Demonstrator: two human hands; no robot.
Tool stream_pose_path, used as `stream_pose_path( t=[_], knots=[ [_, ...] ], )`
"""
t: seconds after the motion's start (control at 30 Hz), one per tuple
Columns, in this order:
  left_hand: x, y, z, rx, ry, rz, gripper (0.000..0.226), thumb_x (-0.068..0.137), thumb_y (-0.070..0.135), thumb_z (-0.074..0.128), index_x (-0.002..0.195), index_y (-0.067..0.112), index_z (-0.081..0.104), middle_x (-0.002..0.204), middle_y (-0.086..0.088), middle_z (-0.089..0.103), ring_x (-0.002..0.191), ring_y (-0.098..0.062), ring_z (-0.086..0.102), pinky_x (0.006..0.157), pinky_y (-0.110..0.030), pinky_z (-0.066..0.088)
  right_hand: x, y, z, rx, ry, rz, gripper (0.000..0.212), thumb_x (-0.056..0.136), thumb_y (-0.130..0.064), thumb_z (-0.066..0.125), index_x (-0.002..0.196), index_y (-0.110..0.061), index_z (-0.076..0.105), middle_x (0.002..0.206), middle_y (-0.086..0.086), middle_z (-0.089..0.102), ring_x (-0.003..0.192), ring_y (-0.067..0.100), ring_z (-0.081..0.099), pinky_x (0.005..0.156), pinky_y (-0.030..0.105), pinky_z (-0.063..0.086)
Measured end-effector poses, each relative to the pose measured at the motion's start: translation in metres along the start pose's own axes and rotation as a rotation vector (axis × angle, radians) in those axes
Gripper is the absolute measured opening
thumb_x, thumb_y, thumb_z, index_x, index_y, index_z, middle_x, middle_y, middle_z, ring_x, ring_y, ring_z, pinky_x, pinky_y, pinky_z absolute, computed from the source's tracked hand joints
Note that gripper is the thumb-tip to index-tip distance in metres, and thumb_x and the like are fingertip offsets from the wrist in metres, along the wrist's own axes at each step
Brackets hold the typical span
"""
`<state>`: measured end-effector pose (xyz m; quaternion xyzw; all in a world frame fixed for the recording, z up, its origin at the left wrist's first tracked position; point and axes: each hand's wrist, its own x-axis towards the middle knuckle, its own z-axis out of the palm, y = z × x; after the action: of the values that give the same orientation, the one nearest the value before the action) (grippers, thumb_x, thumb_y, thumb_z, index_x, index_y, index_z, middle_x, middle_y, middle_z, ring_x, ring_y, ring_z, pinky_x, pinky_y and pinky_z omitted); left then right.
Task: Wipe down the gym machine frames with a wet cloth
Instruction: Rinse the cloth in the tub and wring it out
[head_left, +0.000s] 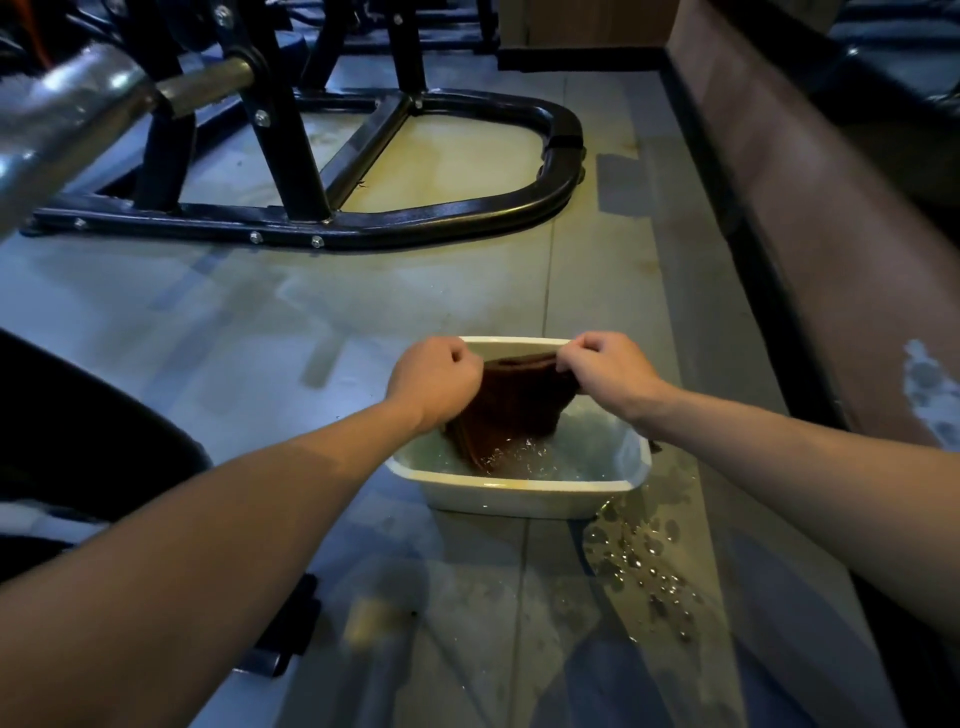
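Wetting step: my left hand (435, 375) and right hand (608, 366) are pinching the cloth (511, 402) taut over the near tub (519, 491); wringing is likely due next, before the far frame (415, 221)

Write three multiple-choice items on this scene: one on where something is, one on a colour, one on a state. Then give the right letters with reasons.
1. Where does the lower end of the cloth hang?
A. on the machine frame
B. in the water of the tub
C. on the dry floor

2. What colour is the tub?
A. white
B. red
C. black

3. How is the cloth held?
A. by one hand only
B. by no hand
C. by both hands at its top edge

Answers: B, its lower end dips into the splashing water; A, the rim and wall are white; C, the left hand and right hand each pinch the top edge.
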<state>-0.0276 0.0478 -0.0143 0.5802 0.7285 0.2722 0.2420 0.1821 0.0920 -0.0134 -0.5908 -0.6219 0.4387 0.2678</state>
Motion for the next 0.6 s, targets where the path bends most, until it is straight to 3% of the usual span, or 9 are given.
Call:
stream_pose_path(
  t=[0.2,0.27,0.43,0.5,0.6],
  knots=[
    [0.003,0.017,-0.013,-0.153,0.104,-0.018,0.042,0.092,0.011,0.049,0.055,0.018,0.032,0.053,0.003,0.026,0.053,-0.015,0.025,0.053,-0.031,0.019,-0.002,-0.019,-0.011,0.138,0.033,-0.161,0.013,0.087,-0.019,0.061,0.075,-0.017,0.066,0.073,-0.001,0.058,0.074,0.014,0.054,0.071,0.035,0.048],
    [0.004,0.015,-0.012,-0.064,0.000,-0.023,0.036,0.092,0.014,0.050,0.058,0.017,0.038,0.058,-0.001,0.032,0.056,-0.017,0.030,0.052,-0.031,0.022,-0.003,-0.013,-0.010,-0.018,0.005,-0.187,0.014,0.090,-0.022,0.062,0.080,-0.018,0.070,0.075,-0.005,0.065,0.073,0.013,0.058,0.071,0.032,0.049],
    [-0.006,0.003,0.014,0.392,-0.413,0.009,0.017,0.089,0.021,0.062,0.072,0.017,0.060,0.073,-0.004,0.060,0.075,-0.025,0.060,0.061,-0.027,0.044,-0.004,0.016,0.005,-0.822,-0.239,-0.236,0.014,0.093,-0.025,0.065,0.100,-0.020,0.076,0.089,0.002,0.072,0.084,0.023,0.067,0.074,0.035,0.057],
    [-0.012,0.000,0.027,0.543,-0.541,0.033,0.010,0.090,0.025,0.063,0.087,0.016,0.064,0.080,-0.004,0.060,0.083,-0.028,0.061,0.068,-0.030,0.048,-0.008,0.023,0.016,-0.943,-0.299,-0.212,0.013,0.093,-0.028,0.064,0.098,-0.020,0.073,0.089,0.001,0.069,0.084,0.023,0.065,0.074,0.035,0.057],
    [-0.011,-0.008,0.035,0.621,-0.614,0.022,0.023,0.091,0.026,0.063,0.107,0.011,0.069,0.095,-0.009,0.064,0.090,-0.029,0.062,0.075,-0.033,0.051,-0.010,0.035,0.028,-0.956,-0.349,-0.163,0.016,0.094,-0.034,0.063,0.082,-0.023,0.063,0.086,0.002,0.064,0.081,0.026,0.063,0.069,0.031,0.049]
  ],
)
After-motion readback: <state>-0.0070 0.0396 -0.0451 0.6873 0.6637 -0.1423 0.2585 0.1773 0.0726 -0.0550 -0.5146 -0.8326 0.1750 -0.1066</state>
